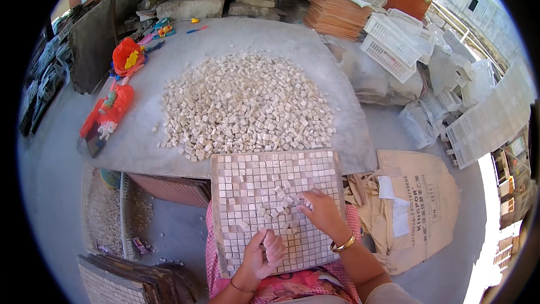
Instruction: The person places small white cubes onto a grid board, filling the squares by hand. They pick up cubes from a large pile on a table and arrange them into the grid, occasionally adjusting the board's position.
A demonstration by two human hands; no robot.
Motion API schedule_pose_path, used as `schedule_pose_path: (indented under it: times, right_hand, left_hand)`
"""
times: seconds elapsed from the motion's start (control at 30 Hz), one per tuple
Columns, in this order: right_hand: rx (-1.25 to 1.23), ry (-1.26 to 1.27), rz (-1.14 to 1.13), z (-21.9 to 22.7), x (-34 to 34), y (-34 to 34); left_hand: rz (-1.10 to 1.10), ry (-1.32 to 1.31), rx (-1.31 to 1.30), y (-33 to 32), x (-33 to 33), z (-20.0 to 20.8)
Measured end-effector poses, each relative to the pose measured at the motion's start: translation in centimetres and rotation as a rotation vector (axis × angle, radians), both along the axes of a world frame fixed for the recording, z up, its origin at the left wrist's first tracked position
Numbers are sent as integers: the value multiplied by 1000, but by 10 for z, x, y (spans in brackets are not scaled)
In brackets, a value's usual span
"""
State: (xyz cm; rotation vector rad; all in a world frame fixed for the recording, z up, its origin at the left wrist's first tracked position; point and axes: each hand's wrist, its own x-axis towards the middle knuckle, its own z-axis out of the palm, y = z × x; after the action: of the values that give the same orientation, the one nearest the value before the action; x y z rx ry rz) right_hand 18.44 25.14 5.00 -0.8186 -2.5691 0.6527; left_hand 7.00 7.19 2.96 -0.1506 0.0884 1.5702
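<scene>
Lettering (421, 211) on sack (447, 191) beside tray (338, 174), left grip (264, 254) and right grip (322, 210) curled, contents unclear

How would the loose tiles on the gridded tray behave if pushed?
The loose tiles look blocky, so they'd probably slide or tumble rather than roll. Their stone-like surface suggests they're stiff. Cells in the gridded tray might catch them.
</scene>
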Motion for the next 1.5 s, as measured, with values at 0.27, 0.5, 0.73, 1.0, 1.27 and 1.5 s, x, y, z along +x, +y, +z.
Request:
schedule_pose_path:
  times: [0.27,0.5,0.73,1.0,1.27,1.5]
  right_hand:
    - [-706,288,15,-7,9,9]
    - [-1772,864,145,0,22,-34]
    - [-1080,867,232,18,-7,-85]
    - [-652,708,309,32,-7,-96]
    - [-883,897,-18,19,33,-70]
    - [-861,659,-2,14,41,-86]
  left_hand:
    - [13,38,-246,-24,7,0]
    - [29,-55,-265,-9,18,8]
    - [7,-334,119,-16,24,-30]
    - [58,-48,-358,-18,23,-11]
    - [216,-286,-211,-37,5,5]
    - [263,-236,-133,-47,0,-3]
